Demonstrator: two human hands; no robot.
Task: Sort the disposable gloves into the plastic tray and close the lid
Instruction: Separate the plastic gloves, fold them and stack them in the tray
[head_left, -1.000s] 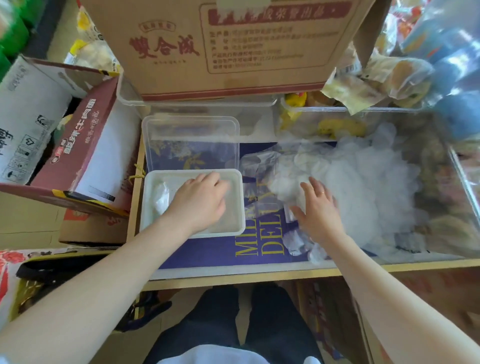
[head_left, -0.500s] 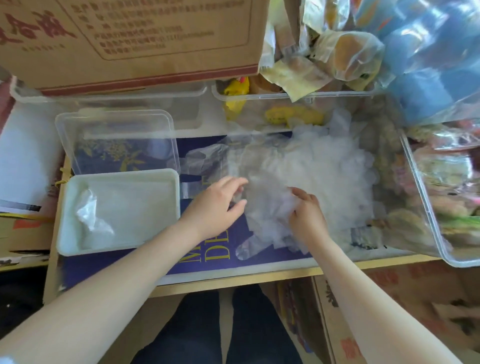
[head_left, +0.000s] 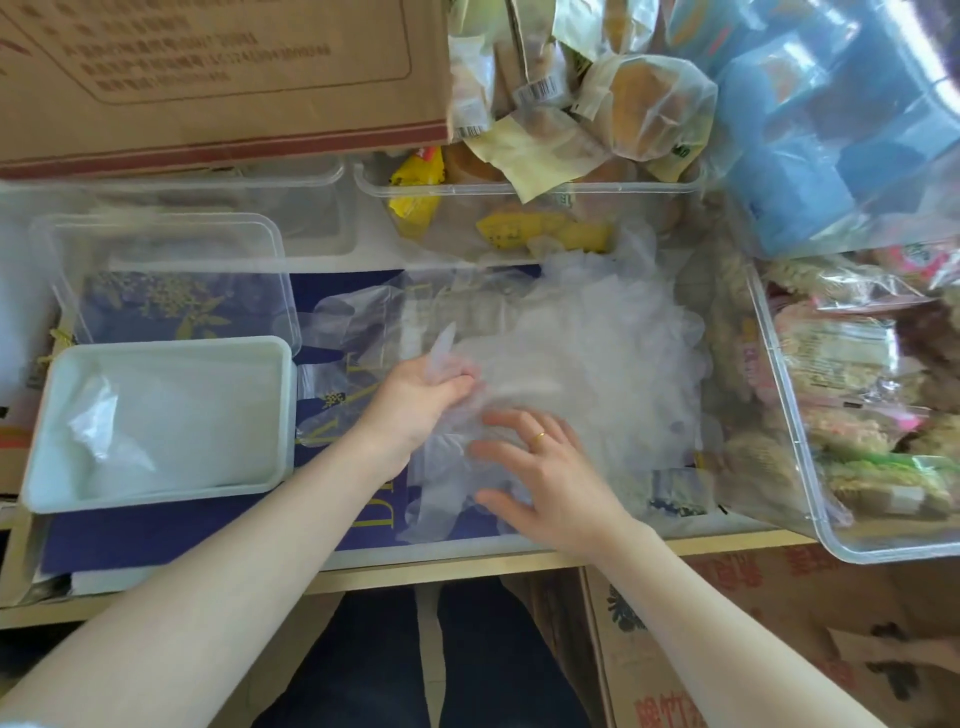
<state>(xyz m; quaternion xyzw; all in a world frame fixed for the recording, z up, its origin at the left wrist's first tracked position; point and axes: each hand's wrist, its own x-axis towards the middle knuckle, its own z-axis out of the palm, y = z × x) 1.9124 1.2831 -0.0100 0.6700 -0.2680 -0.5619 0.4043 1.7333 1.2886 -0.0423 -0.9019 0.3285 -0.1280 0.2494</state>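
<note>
The left hand (head_left: 421, 400) pinches one glove (head_left: 441, 353) at the edge of the glove pile (head_left: 582, 364) on the worktop (head_left: 467, 564). The right hand (head_left: 545, 467) lies flat on the pile, fingers spread. The tray (head_left: 156, 496) stands left, its lid (head_left: 166, 228) behind it.

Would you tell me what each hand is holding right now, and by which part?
The left hand grips a clear disposable glove from the pile; which part is unclear. The right hand lies flat on the glove pile, holding nothing.
</note>
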